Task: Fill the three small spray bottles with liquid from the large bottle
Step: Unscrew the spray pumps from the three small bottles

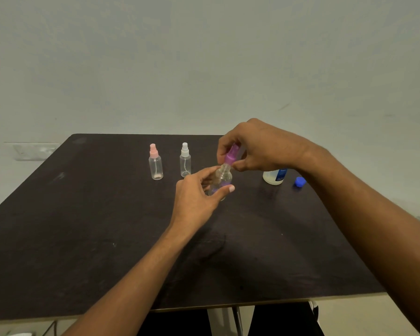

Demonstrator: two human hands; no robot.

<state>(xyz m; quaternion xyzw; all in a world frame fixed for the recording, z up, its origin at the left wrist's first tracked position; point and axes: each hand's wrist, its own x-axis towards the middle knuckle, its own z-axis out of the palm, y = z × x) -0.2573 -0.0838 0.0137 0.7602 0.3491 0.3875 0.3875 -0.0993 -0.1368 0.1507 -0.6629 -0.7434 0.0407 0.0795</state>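
Observation:
My left hand (196, 197) grips the clear body of a small spray bottle (222, 178) above the dark table (83, 226). My right hand (255, 146) pinches its purple spray cap (230, 156) at the bottle's neck. Two more small clear spray bottles stand upright at the back: one with a pink cap (155, 166) and one with a white cap (185, 161). The large bottle (274, 177), white with a blue label, stands behind my right hand, mostly hidden. Its blue lid (300, 181) lies on the table to the right.
The table's front edge (228, 305) runs near the bottom of the view. A pale wall (204, 57) rises right behind the table. A wall socket (32, 151) sits low at the far left.

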